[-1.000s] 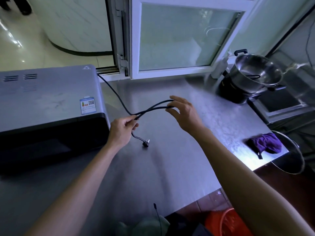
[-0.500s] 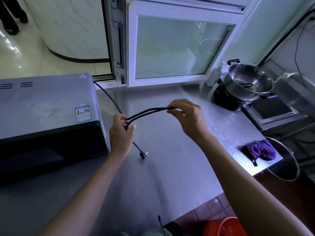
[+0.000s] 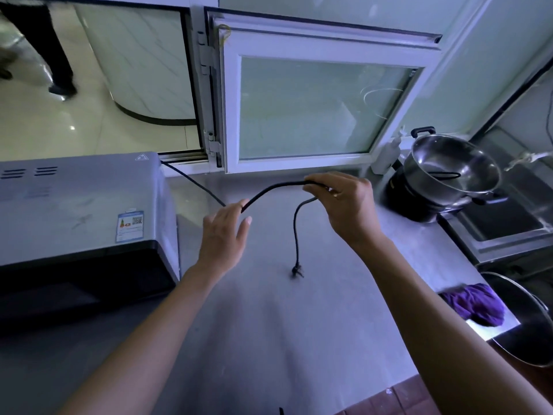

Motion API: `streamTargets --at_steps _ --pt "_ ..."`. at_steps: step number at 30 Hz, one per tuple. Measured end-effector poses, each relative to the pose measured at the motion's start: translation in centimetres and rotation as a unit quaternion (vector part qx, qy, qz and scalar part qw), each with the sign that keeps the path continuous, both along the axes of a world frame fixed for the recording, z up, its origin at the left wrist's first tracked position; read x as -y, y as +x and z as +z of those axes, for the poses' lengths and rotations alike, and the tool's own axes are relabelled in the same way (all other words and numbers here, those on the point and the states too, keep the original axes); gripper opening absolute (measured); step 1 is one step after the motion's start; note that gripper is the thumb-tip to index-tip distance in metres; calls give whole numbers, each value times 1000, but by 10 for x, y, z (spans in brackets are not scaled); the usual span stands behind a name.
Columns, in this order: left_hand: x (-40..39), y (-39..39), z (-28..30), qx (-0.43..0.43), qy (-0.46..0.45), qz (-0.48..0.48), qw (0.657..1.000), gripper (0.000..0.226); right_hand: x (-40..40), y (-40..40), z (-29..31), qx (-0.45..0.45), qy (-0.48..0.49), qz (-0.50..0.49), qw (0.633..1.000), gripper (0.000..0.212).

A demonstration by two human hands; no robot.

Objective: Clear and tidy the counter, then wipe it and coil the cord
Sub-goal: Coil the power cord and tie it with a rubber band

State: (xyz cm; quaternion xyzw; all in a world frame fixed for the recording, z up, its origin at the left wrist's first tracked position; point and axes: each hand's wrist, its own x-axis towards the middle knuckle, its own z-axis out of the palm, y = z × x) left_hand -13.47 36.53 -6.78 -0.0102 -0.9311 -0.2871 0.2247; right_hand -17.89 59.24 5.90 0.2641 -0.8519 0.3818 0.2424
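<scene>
Above counter [image 3: 269, 339]: right hand [image 3: 347, 205] pinches cord [image 3: 270, 189]; left hand [image 3: 224, 235] grip loose, touching it.

Single view only, from a head-worn wide-angle camera; no second view exists to share coverage. The camera stands above the near edge of the tabletop [image 3: 269, 324], facing forward and steeply down. Both forearms enter from the bottom edge, at 7 and 5 o'clock, and the left hand [image 3: 223, 235] and right hand [image 3: 344, 205] sit close to frame centre, near the lens. The window [image 3: 314, 109] fills the 12 o'clock sector at the far side. The microwave [image 3: 80, 211] lies at 9 o'clock, the steel pot [image 3: 454, 166] at 2 o'clock. Straight frame lines bow toward the edges, showing lens distortion.
</scene>
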Motion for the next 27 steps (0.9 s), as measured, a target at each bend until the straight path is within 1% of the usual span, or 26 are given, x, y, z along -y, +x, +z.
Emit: streamTargets --at_steps 2,5,10,14,20,24,27 --pt "-6 -10 9 -10 6 -12 1000 30 -2 -12 6 8 -2 18 1000 7" --pt "-14 -23 20 -23 45 -38 998 27 -5 -28 16 21 -11 40 999 11" --pt "-26 -40 24 30 117 -46 992 35 -2 -53 32 16 -16 83 996 7" --pt "-34 -52 26 53 114 -25 992 50 12 -67 41 5 -35 121 992 5" --pt "-45 -69 30 35 114 22 993 51 33 -77 51 3 -68 183 981 6" --pt "-39 -83 37 39 134 92 986 56 40 -81 54 -17 -97 207 973 6" --pt "-37 -93 43 10 85 78 993 49 39 -84 54 -31 -115 212 970 7"
